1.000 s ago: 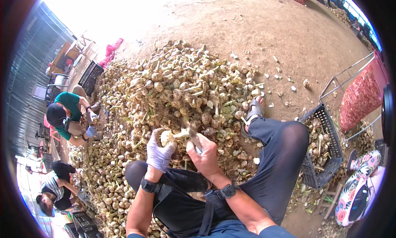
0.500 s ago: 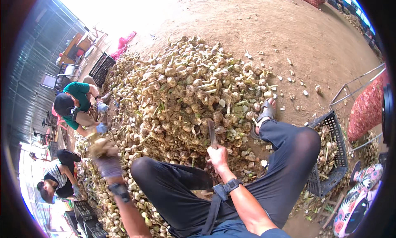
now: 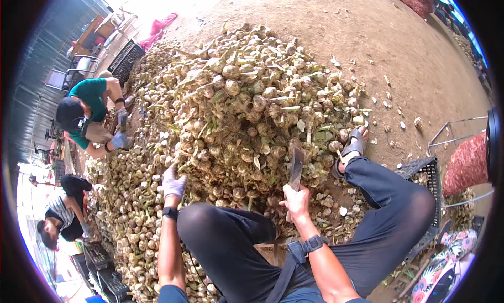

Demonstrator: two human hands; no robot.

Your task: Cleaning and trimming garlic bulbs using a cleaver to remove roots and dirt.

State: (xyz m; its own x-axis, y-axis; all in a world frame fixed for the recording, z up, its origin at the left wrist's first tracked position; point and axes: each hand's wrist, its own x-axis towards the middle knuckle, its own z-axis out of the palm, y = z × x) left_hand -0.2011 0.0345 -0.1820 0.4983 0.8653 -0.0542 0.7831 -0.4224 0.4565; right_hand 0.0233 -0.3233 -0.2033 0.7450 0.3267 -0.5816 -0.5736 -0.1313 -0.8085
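My right hand [image 3: 297, 201], bare, is closed around the handle of a knife [image 3: 297, 165]. Its broad dark blade points up and away, over the near side of a big heap of garlic bulbs [image 3: 231, 98] with stalks. My left hand [image 3: 173, 183], in a pale glove, reaches to the heap's left near edge. Its fingers are stretched out over the bulbs, and I see nothing held in them. More garlic bulbs [image 3: 137, 219], many with short-cut stalks, lie spread beside my left forearm.
Two people work at the left, one in a green shirt [image 3: 90, 99], one in a striped top [image 3: 55, 208]. Black crates stand near them. A black crate [image 3: 433, 177] is by my right knee, near a red mesh sack [image 3: 466, 164]. Scraps litter the bare ground [image 3: 336, 35].
My left hand held a blurred bunch of garlic out to the left; now it is at the heap without it. The knife stays in my right hand. The view has shifted slightly.
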